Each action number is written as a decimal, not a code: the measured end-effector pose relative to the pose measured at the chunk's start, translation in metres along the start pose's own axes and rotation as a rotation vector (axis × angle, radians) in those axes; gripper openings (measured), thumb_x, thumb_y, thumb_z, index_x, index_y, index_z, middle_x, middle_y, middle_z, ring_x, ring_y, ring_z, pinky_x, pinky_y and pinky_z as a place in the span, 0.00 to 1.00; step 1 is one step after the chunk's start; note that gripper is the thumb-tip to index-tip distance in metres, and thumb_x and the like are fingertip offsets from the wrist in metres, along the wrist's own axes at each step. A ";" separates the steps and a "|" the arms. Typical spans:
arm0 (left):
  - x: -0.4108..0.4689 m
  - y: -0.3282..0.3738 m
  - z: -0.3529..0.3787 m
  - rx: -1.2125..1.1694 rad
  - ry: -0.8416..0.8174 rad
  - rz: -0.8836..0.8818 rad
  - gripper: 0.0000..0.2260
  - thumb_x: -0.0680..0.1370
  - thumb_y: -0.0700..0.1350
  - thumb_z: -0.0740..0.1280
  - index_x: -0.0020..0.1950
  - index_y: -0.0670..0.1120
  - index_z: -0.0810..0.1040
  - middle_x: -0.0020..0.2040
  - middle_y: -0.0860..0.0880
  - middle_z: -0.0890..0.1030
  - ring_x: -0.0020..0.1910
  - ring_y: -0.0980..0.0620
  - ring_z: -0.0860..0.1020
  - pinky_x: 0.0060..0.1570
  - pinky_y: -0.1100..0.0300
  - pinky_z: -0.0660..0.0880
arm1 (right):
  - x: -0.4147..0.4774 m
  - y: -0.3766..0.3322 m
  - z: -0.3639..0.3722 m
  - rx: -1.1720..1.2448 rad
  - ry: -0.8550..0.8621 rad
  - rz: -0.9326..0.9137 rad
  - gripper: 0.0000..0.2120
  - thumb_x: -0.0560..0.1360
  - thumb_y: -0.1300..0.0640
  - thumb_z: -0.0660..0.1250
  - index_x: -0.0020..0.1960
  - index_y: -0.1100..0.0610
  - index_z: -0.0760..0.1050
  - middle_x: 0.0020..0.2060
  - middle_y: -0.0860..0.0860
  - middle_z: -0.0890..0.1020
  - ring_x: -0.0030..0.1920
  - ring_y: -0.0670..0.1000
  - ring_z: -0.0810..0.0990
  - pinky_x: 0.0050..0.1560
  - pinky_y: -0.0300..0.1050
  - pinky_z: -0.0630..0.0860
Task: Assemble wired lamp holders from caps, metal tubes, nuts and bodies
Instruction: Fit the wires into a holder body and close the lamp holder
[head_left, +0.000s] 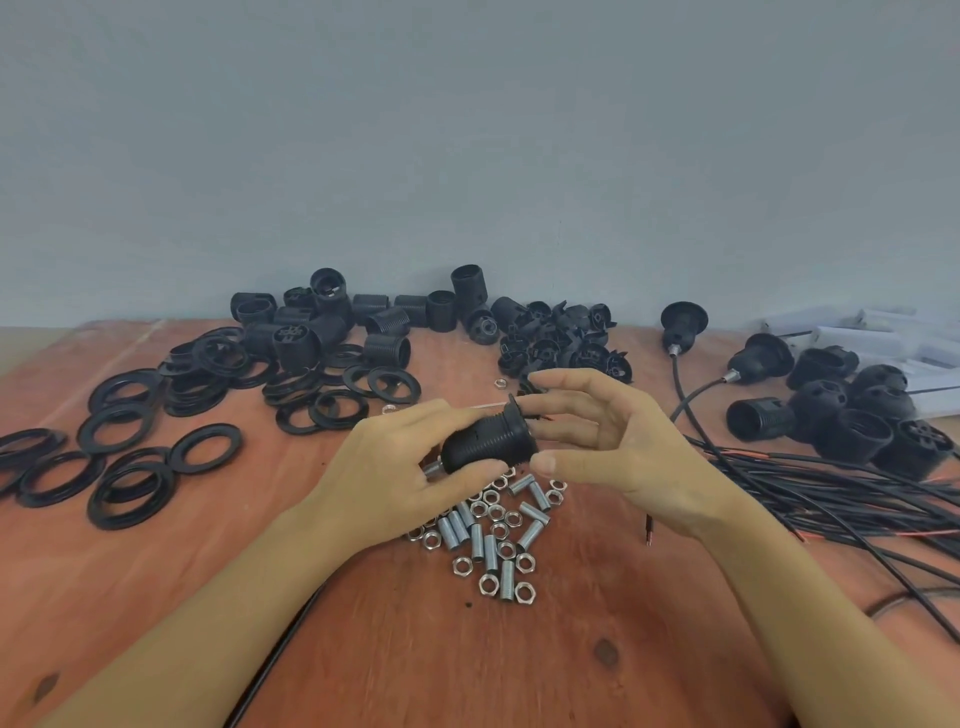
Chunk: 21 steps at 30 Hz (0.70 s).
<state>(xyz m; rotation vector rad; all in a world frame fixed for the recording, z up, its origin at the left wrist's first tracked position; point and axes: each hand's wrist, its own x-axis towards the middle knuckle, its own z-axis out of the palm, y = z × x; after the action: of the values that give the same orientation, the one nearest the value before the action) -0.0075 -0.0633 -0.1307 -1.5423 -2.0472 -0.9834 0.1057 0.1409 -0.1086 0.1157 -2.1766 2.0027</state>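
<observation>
**Lamp holder held above the pile of nuts**

The left hand (410, 467) grips a black lamp holder (488, 439) in the air over the middle of the wooden surface (467, 665). Its fingers (447, 415) curl over the threaded barrel, with the thumb underneath. The holder lies tilted, its flanged end up and to the right. A short metal tube (432, 471) sticks out of its lower left end.

The right hand (613, 441) is just beside the flange with its fingers (563, 383) loosely spread and gripping nothing (whether a fingertip touches the rim cannot be told).

Below the hands lies a heap of nuts and tubes (493, 540). Flat black rings (130, 441) are scattered at the left. Threaded bodies (332, 322) and caps (561, 343) are piled along the wall. At the right, wired holders (683, 322) lie near a bundle of black cables (831, 493).
</observation>
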 end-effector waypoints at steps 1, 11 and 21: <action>0.000 0.000 0.000 -0.038 -0.023 -0.021 0.22 0.78 0.60 0.63 0.61 0.45 0.81 0.40 0.55 0.78 0.36 0.55 0.76 0.36 0.57 0.75 | -0.001 0.000 -0.002 0.005 -0.017 0.003 0.30 0.63 0.64 0.77 0.64 0.54 0.73 0.57 0.50 0.84 0.56 0.52 0.84 0.52 0.41 0.79; -0.001 -0.006 0.002 -0.292 -0.140 -0.217 0.19 0.77 0.61 0.63 0.45 0.46 0.82 0.31 0.50 0.78 0.29 0.51 0.74 0.28 0.54 0.70 | -0.001 0.002 0.000 -0.049 -0.063 0.013 0.29 0.64 0.68 0.78 0.61 0.50 0.80 0.57 0.52 0.83 0.56 0.54 0.84 0.54 0.44 0.80; 0.000 0.002 0.001 0.072 0.056 0.136 0.23 0.72 0.60 0.73 0.57 0.44 0.82 0.46 0.51 0.81 0.39 0.51 0.80 0.33 0.53 0.79 | 0.001 0.005 0.019 -0.208 0.171 0.014 0.21 0.67 0.32 0.67 0.45 0.49 0.82 0.30 0.58 0.83 0.28 0.57 0.83 0.28 0.43 0.80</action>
<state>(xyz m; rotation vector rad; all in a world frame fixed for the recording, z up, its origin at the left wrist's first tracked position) -0.0051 -0.0622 -0.1306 -1.5759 -1.8918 -0.8826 0.1022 0.1223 -0.1150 -0.0955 -2.2619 1.7094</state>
